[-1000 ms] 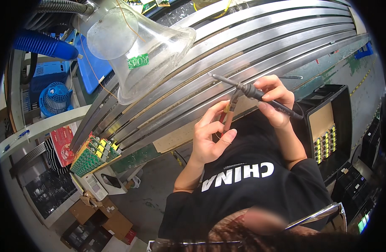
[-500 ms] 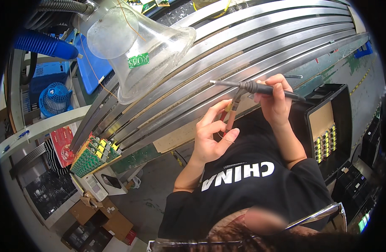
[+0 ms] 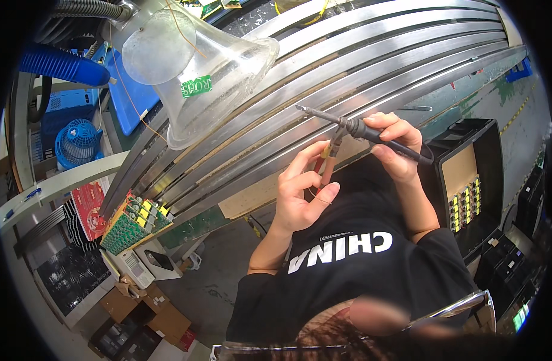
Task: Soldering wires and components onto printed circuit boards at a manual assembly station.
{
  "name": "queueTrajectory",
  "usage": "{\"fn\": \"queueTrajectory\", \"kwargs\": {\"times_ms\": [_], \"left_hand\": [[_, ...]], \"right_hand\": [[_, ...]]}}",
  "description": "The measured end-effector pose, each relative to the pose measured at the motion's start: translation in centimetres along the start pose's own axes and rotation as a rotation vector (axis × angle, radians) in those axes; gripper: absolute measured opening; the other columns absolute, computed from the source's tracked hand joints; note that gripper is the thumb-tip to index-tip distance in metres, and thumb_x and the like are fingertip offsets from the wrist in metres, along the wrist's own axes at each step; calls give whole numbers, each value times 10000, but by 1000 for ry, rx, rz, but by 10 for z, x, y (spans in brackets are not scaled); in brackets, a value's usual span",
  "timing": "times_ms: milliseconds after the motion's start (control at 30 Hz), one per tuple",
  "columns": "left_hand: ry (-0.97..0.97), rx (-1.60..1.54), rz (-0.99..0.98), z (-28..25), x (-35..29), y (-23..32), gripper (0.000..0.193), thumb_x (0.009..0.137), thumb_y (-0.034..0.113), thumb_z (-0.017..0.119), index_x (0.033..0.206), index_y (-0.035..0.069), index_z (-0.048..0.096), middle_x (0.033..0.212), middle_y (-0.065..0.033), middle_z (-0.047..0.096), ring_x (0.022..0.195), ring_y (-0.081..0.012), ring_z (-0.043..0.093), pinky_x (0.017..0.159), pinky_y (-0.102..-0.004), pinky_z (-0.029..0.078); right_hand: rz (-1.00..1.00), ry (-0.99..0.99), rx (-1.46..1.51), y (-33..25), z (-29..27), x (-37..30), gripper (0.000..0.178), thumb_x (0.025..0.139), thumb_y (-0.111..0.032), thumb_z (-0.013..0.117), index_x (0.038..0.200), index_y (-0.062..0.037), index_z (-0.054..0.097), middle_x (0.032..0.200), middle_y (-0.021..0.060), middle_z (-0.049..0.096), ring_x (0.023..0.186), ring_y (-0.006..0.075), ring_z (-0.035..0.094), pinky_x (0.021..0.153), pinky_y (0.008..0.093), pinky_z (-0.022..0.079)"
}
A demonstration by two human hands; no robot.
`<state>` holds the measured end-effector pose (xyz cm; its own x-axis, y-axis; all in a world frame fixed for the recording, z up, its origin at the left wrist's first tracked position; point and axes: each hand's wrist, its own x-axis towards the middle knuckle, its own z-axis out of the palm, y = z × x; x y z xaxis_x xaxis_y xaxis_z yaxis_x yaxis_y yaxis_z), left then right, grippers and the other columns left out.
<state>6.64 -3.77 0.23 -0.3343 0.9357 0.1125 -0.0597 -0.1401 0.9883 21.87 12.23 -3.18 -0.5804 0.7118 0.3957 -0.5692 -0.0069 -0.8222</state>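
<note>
My right hand (image 3: 402, 141) grips the black handle of a soldering iron (image 3: 360, 129), its fingers closed round it. The iron lies aslant, with its thin metal tip pointing up and left over the metal rails. Below it, my left hand (image 3: 301, 195) is closed on pliers with worn red and yellowish handles (image 3: 329, 165). The pliers' jaws meet the iron at its collar, where the metal shaft joins the handle. A thin wire shows by my left thumb; I cannot tell where it ends.
Long metal rails (image 3: 276, 114) cross the bench. A clear fume hood (image 3: 228, 90) hangs at upper left, near a blue fan (image 3: 79, 143). Green circuit boards (image 3: 131, 225) stand at left. A black case (image 3: 486, 162) with yellow-topped parts stands at right.
The soldering iron has turned, its tip a little higher and its handle end lower. My right hand has shifted its hold, fingers now more spread along the handle. My left hand has barely moved.
</note>
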Motion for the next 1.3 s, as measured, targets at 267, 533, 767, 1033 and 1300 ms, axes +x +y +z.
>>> {"fn": "queueTrajectory", "kwargs": {"times_ms": [267,533,767,1033,1300], "left_hand": [[4,56,-3,-1,-2,-2,231,761,24,721,625,-3,536,1398,-212,540,1192,-339,583,1001,-389,466],[2,72,-12,4,-2,-2,233,761,30,723,625,-1,536,1405,-212,537,1186,-336,583,994,-385,466],[9,27,-12,1,-3,-3,225,758,33,722,632,0,538,1408,-218,532,1184,-343,580,989,-394,465],[21,-8,-5,3,0,-3,217,757,31,720,637,2,541,1400,-220,536,1182,-342,579,986,-397,464],[19,18,-5,7,0,-5,205,758,30,717,643,1,551,1397,-219,538,1188,-342,575,991,-400,461]], "right_hand": [[-47,-76,-226,-4,-5,5,255,829,-33,709,1070,-18,629,1088,198,671,946,263,642,843,363,522],[246,253,421,3,8,-4,271,824,-48,674,1087,-2,627,981,192,671,821,247,637,764,334,516],[-45,89,-43,-5,6,8,264,815,-10,622,1078,14,625,911,193,677,773,250,641,753,315,512],[-17,-30,-124,-5,2,4,272,831,-38,596,1101,-7,612,951,195,665,809,263,630,765,350,500],[367,231,153,-10,7,-10,300,832,-67,597,1130,-36,603,985,203,639,857,273,602,780,375,478]]}}
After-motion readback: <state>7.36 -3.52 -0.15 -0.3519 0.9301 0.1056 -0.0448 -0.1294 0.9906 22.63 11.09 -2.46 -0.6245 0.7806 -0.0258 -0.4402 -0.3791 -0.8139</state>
